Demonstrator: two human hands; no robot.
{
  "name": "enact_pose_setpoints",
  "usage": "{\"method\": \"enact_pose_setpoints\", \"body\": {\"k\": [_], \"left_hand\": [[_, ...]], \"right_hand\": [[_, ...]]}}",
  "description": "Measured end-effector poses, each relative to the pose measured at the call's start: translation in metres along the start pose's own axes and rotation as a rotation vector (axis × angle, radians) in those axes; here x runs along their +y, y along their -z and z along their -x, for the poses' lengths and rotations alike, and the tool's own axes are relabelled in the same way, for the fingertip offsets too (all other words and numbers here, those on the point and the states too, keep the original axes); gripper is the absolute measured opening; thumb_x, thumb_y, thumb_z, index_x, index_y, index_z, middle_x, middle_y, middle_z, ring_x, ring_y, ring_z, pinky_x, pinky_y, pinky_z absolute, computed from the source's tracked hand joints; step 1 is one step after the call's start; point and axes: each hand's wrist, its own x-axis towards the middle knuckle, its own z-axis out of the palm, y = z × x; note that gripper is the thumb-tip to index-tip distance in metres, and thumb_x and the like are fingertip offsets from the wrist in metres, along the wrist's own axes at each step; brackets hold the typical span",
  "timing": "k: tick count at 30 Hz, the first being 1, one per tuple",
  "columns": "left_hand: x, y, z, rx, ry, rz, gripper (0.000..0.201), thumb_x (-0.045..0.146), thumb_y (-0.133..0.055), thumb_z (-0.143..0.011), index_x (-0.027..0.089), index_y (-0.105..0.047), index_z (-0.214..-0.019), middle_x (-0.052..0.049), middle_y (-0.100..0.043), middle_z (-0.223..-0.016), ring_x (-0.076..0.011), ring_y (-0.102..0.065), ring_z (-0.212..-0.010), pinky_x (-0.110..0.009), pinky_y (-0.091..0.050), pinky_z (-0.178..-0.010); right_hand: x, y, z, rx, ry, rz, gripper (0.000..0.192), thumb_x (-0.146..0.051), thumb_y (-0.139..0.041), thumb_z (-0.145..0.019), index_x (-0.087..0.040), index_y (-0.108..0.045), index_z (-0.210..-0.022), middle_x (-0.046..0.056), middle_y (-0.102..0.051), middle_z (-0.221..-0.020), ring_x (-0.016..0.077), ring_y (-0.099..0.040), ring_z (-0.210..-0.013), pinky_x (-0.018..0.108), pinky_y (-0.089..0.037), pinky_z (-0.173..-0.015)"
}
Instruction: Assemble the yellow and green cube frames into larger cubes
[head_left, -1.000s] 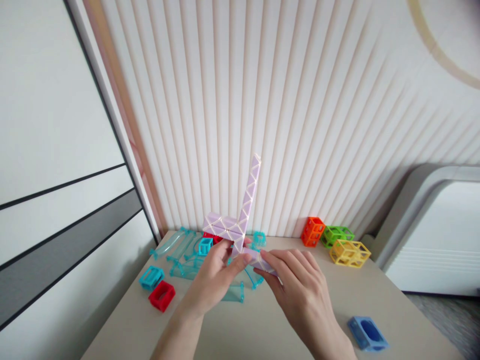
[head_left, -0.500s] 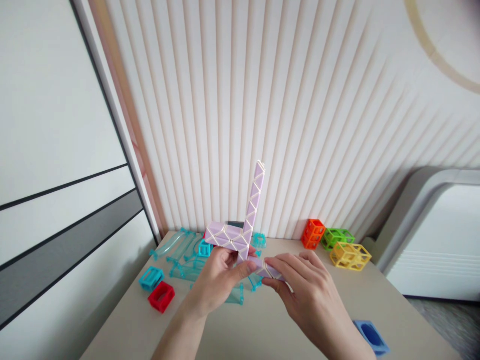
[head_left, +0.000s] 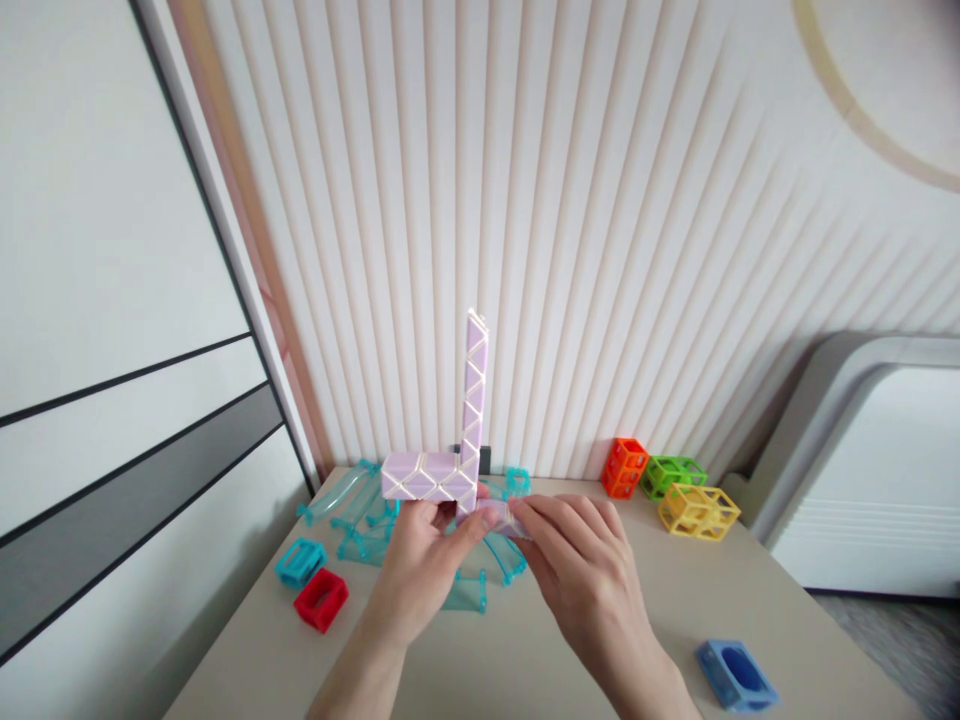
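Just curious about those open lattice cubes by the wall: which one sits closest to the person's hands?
The orange cube. It is the leftmost of the three, nearest the right hand; the green cube and yellow cube lie farther right.

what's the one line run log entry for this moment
left hand: grips lilac twist puzzle at its bend | right hand: pinches its near end | puzzle: one arm upright, one pointing left | table: teal track pieces behind
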Motion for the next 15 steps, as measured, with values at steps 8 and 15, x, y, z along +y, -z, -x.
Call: {"method": "enact_pose_setpoints", "body": {"k": [8, 15], "left_hand": [[-0.011, 0.009, -0.004, -0.100, -0.013, -0.112, 0.028, 0.030, -0.084, -0.074, 0.022, -0.076, -0.099, -0.006, -0.079, -0.097, -0.0282, -0.072, -0.098, -0.036, -0.055, -0.090], [-0.003, 0.003, -0.007, -0.159, 0.013, -0.140, 0.023, 0.034, -0.086, -0.073, 0.023, -0.078, -0.092, -0.004, -0.080, -0.095, -0.0270, -0.074, -0.094, -0.034, -0.057, -0.085]], "right_hand": [[0.019, 0.013, -0.004, -0.609, -0.541, -0.717, 0.050, -0.051, -0.041, -0.104, -0.018, -0.072, -0.083, -0.003, -0.057, -0.055, 0.0081, -0.041, -0.040, 0.019, -0.032, -0.038], [0.023, 0.008, 0.000, -0.518, -0.550, -0.499, 0.039, -0.047, -0.052, -0.100, -0.019, -0.071, -0.081, -0.003, -0.061, -0.062, 0.0105, -0.052, -0.055, 0.020, -0.035, -0.049]]}}
